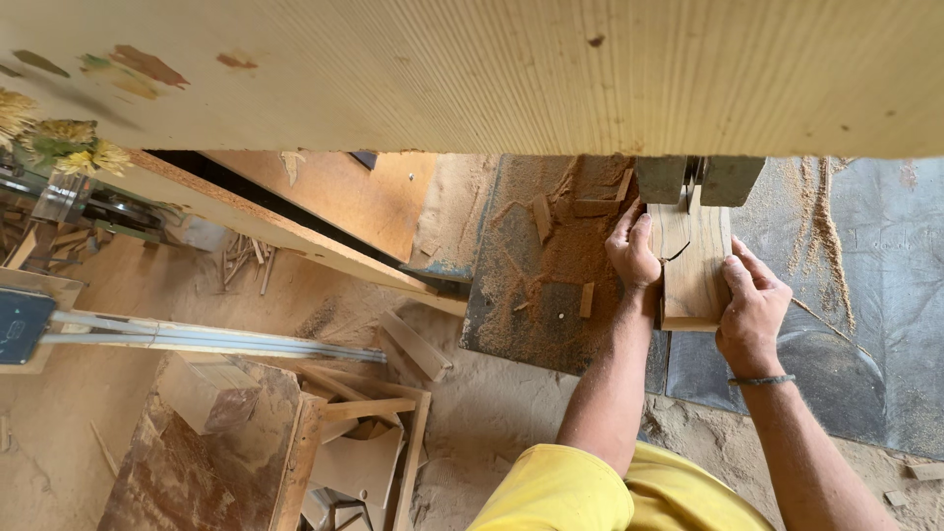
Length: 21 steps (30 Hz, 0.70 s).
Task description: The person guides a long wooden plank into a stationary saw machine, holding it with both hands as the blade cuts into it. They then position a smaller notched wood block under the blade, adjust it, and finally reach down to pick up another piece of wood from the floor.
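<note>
A thick wooden block [693, 270] lies flat on a dark metal saw table [865, 295], its far end under the grey blade guide [698, 179]. A curved pencil line and a cut run across the block. My left hand [632, 248] presses on its left side, fingers reaching over the far corner. My right hand [752, 307] grips the near right corner. Both forearms come up from the bottom, over a yellow shirt.
A big pale wooden panel [472, 69] fills the top of the view. Sawdust and small offcuts [551, 256] cover the left of the table. On the floor to the left lie wood scraps [364, 413], a block [206, 388] and a metal rail [197, 339].
</note>
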Motion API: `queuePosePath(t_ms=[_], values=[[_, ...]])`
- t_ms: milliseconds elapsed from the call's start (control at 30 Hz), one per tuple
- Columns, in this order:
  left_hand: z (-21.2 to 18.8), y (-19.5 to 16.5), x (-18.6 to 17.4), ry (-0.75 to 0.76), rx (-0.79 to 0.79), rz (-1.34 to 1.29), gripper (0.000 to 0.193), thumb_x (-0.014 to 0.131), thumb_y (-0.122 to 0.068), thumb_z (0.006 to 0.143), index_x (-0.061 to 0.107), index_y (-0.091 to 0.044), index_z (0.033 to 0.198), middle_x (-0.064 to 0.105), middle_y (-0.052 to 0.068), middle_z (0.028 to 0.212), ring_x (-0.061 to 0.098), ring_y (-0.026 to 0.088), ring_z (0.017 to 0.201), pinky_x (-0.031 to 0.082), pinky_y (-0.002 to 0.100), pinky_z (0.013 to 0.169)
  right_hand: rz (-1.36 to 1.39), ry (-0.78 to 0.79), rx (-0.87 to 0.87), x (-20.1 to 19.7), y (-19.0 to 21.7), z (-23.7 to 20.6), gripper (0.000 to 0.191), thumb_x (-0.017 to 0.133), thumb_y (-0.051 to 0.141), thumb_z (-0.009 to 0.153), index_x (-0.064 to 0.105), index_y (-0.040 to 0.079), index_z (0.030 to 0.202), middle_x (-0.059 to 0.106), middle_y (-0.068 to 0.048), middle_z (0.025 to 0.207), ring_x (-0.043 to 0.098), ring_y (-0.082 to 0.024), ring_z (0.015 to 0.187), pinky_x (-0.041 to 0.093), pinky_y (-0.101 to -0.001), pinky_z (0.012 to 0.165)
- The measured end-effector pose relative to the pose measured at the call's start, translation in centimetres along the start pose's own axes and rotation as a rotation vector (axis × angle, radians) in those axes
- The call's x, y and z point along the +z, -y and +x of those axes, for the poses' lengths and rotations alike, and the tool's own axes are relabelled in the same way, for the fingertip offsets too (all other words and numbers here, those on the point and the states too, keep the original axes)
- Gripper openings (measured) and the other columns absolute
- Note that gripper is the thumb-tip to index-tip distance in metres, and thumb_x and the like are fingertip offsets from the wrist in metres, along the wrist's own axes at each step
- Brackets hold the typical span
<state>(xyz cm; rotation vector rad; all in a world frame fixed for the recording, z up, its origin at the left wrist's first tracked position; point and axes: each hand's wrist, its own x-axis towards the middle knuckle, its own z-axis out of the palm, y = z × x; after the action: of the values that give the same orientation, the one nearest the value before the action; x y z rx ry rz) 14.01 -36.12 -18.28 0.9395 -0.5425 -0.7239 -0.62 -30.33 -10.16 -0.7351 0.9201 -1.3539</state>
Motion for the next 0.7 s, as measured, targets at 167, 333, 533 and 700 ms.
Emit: queuePosePath(t_ms=[167,333,533,700], values=[[0.4,-0.2,0.2,0.005,0.027,0.044,0.051,0.061,-0.019,0.098,0.063,0.013,0.137,0.071,0.017,0.103,0.064,0.017,0.091,0.052,0.031,0.083,-0.011,-0.002,0.005,0.2,0.0,0.2,0.038,0.058,0.004,0.105,0.061,-0.008,0.142,0.068,-0.016,0.129,0.067,-0.013,0.105,0.057,-0.0255,0.097],[0.4,-0.7,0.5,0.032,0.028,-0.008,0.052,0.06,-0.021,0.096,0.062,0.013,0.135,0.072,0.02,0.113,0.069,0.022,0.106,0.054,0.033,0.097,0.021,0.002,-0.009,0.1,-0.2,0.4,0.038,0.059,0.003,0.105,0.061,-0.008,0.14,0.069,-0.015,0.128,0.068,-0.012,0.106,0.057,-0.0246,0.098],[0.9,-0.4,0.2,0.051,0.024,0.034,0.05,0.059,-0.022,0.097,0.062,0.011,0.135,0.073,0.018,0.111,0.069,0.02,0.103,0.054,0.032,0.095,0.023,0.004,-0.022,0.2,-0.5,0.8,0.037,0.059,0.003,0.105,0.062,-0.008,0.14,0.069,-0.014,0.127,0.067,-0.012,0.106,0.057,-0.0246,0.098],[1.3,-0.1,0.2,0.022,0.059,0.074,0.047,0.059,-0.022,0.097,0.066,0.012,0.129,0.074,0.016,0.109,0.069,0.019,0.1,0.055,0.032,0.092,-0.038,-0.01,-0.045,0.3,-0.6,0.9,0.037,0.06,0.005,0.105,0.063,-0.007,0.14,0.069,-0.014,0.126,0.066,-0.012,0.106,0.055,-0.0249,0.098]])
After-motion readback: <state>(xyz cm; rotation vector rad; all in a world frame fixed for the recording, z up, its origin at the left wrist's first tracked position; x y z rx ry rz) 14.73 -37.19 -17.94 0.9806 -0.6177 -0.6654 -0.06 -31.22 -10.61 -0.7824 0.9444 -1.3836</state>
